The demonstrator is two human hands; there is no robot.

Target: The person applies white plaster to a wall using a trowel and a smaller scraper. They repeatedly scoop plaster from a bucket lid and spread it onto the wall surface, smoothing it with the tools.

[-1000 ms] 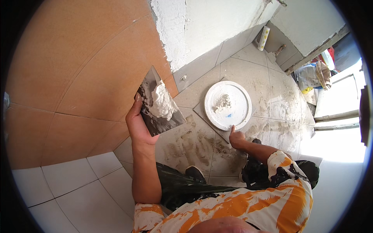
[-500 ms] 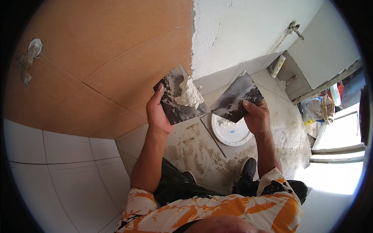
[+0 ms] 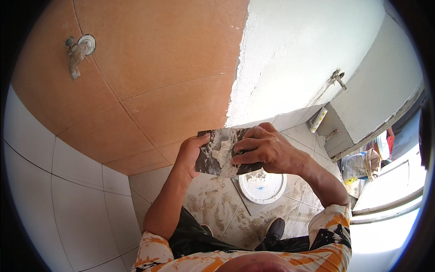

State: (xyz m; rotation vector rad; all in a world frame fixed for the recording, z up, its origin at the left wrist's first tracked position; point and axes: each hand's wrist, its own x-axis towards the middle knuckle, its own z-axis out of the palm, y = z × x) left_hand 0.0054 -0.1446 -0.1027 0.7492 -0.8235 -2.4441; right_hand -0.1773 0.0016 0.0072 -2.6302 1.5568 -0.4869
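My left hand (image 3: 188,154) grips a flat metal putty blade (image 3: 207,164) by its left edge, thumb on top, in front of my body. A lump of white putty (image 3: 222,153) lies smeared on its face. Closed round a second dark putty blade (image 3: 250,168), my right hand (image 3: 274,152) has its fingers bent over the top face. The two blades meet or overlap at the putty; the exact line of contact is hard to make out. White streaks mark both blades and some of my right fingers.
Below the blades, a round white bucket (image 3: 263,200) with putty in it stands on the dirty tiled floor (image 3: 210,195). Ahead rise an orange tiled wall (image 3: 176,54) with a tap (image 3: 78,56) and a white plastered wall (image 3: 294,54). Bags (image 3: 358,167) lie at the right.
The right blade has come leftward against the left one, and my right fingers now curl over its top. The putty looks flatter and more spread. My view has tilted up slightly.
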